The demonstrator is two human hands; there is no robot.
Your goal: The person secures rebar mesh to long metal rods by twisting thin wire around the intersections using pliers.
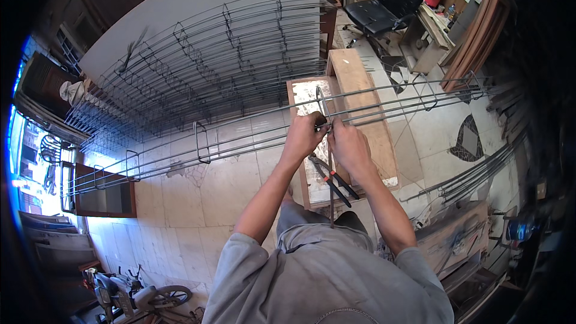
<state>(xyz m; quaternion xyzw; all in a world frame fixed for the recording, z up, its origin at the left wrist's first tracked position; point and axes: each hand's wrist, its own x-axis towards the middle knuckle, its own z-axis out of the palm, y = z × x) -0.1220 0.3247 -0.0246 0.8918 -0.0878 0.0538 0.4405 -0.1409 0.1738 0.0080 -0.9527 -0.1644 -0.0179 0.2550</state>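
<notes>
A long cage of steel reinforcing bars (252, 139) with rectangular wire stirrups (202, 142) crosses in front of me. My left hand (307, 132) is closed at one of its bars beside a stirrup (322, 99); a dark bit lies at its fingertips, too small to name. Close against it on the right, my right hand (348, 144) has its fingers closed at the same joint. What exactly each hand grips is hidden by the fingers. Pincers with black and orange handles (335, 182) lie below my hands on a wooden panel with a worn white surface (317, 191).
Finished-looking rebar cages (216, 49) are stacked at the upper left against a large grey board (180, 0). A black office chair (378, 4) stands at the upper right. Loose steel bars (468, 175) lie at right; a motorcycle (135, 294) stands lower left.
</notes>
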